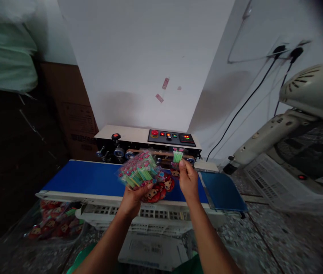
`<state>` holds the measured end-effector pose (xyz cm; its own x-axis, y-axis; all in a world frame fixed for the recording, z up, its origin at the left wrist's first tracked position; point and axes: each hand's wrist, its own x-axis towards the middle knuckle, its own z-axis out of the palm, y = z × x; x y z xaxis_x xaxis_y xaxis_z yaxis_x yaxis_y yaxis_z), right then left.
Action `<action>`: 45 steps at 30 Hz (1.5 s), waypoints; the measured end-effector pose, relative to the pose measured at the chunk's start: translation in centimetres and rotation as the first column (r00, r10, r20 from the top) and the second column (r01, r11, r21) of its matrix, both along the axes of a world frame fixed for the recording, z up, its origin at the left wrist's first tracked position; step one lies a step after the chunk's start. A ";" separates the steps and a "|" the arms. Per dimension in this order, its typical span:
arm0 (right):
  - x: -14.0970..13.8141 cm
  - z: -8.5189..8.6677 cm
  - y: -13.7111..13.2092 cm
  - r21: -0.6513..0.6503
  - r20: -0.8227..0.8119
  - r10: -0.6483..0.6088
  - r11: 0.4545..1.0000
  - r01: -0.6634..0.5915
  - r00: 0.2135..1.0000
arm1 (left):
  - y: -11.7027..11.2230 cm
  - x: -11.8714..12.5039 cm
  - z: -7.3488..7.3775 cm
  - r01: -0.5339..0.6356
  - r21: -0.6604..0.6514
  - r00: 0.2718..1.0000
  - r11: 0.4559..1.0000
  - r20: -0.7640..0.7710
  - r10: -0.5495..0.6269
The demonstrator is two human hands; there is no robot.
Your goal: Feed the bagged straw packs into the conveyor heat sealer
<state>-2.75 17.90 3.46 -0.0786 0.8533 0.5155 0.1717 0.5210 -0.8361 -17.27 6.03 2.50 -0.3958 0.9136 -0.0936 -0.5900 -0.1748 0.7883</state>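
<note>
My left hand (134,199) is closed on a stack of clear plastic packets (138,169) with pink printing and pale green sticks inside. My right hand (188,178) pinches a single packet (177,155) of the same sort, held up in front of the rollers of a band sealer (127,133). Under and between my hands, several red-haired cartoon character pieces (158,192) rest on the sealer's blue conveyor belt (89,177). The stack partly hides the rollers.
The control panel (171,137) has a red knob and lit digits. A clear bag of red-haired pieces (55,224) lies at lower left. White baskets (155,219) stand beneath the belt. At right are a fan (312,91), a white crate (278,182) and plugged-in cords (247,102).
</note>
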 end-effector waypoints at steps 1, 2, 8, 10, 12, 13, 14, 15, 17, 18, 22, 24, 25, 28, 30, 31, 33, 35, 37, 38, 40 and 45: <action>0.5 -0.1 0.2 0.007 0.002 -0.008 1.000 0.008 1.000 | 0.0 0.0 0.0 0.002 0.002 1.000 1.000 0.000 -0.002; 1.1 -0.3 0.4 0.012 -0.002 -0.022 1.000 0.022 1.000 | 0.0 0.1 0.0 0.004 0.003 1.000 1.000 -0.001 -0.004; 4.3 -1.6 1.4 0.065 -0.063 -0.133 0.988 0.137 0.989 | 0.0 0.4 -0.3 0.038 -0.006 0.999 0.999 -0.028 -0.038; 4.6 -2.1 1.6 0.040 -0.046 -0.115 0.992 0.117 0.992 | 0.1 0.6 -0.4 0.053 -0.015 0.998 0.998 -0.039 -0.053; 4.8 -2.2 1.7 0.007 -0.046 -0.142 0.990 0.142 0.989 | 0.2 0.8 -0.5 0.064 -0.023 0.997 0.998 -0.049 -0.065; 4.9 -2.2 1.7 -0.006 -0.045 -0.157 0.988 0.157 0.987 | 0.3 0.9 -0.5 0.069 -0.025 0.996 0.997 -0.054 -0.070; 5.0 -2.1 1.8 -0.018 -0.041 -0.166 0.986 0.165 0.985 | 0.3 1.0 -0.5 0.074 -0.029 0.995 0.997 -0.060 -0.076; 5.2 -1.9 1.9 -0.030 -0.034 -0.170 0.985 0.169 0.985 | 0.3 1.1 -0.5 0.077 -0.033 0.995 0.996 -0.063 -0.079; 6.0 -1.7 2.5 -0.051 -0.008 -0.188 0.981 0.188 0.982 | 0.4 1.2 -0.5 0.069 -0.036 0.995 0.997 -0.066 -0.071; 6.5 -1.7 2.8 -0.059 0.004 -0.216 0.975 0.216 0.976 | 0.4 1.2 -0.5 0.066 -0.036 0.995 0.997 -0.067 -0.068; 9.3 -2.7 4.7 -0.059 0.111 -0.416 0.904 0.424 0.902 | 0.4 0.9 -0.3 0.077 -0.030 0.993 0.997 -0.084 -0.079; 10.6 -3.6 5.6 -0.050 0.233 -0.483 0.861 0.507 0.844 | 0.3 0.9 -0.1 0.079 -0.035 0.993 0.996 -0.088 -0.082; 11.0 -4.0 5.9 -0.047 0.302 -0.500 0.843 0.536 0.812 | 0.3 0.9 0.1 0.081 -0.039 0.993 0.996 -0.086 -0.084; 11.6 -4.8 6.4 -0.028 0.457 -0.512 0.809 0.587 0.727 | 0.2 0.9 0.5 0.094 -0.051 0.992 0.994 -0.074 -0.098; 11.2 -5.0 6.5 -0.007 0.505 -0.510 0.805 0.594 0.697 | 0.2 1.0 0.5 0.102 -0.051 0.992 0.993 -0.069 -0.106; 10.9 -5.0 6.5 -0.002 0.525 -0.499 0.809 0.587 0.689 | 0.2 1.0 0.5 0.101 -0.051 0.992 0.994 -0.068 -0.104; 10.0 -5.0 6.5 -0.008 0.569 -0.451 0.833 0.553 0.687 | 0.2 1.2 0.4 0.083 -0.054 0.994 0.995 -0.067 -0.087; 8.8 -4.7 6.4 -0.013 0.614 -0.383 0.870 0.494 0.691 | 0.2 1.3 0.1 0.065 -0.064 0.995 0.996 -0.067 -0.069; 7.6 -4.0 5.9 0.017 0.630 -0.347 0.900 0.435 0.695 | 0.2 1.3 -0.1 0.076 -0.076 0.995 0.994 -0.066 -0.081; 6.9 -3.5 5.5 0.034 0.617 -0.340 0.913 0.408 0.710 | 0.3 1.4 -0.1 0.091 -0.078 0.994 0.993 -0.061 -0.096; 5.5 -2.1 4.3 0.002 0.539 -0.254 0.954 0.301 0.803 | 0.4 1.4 -0.2 0.114 -0.069 0.992 0.991 -0.042 -0.117; 1.9 1.6 -0.2 -0.230 0.185 0.371 0.917 -0.327 0.910 | 0.5 1.7 0.1 0.115 -0.032 0.993 0.993 0.002 -0.115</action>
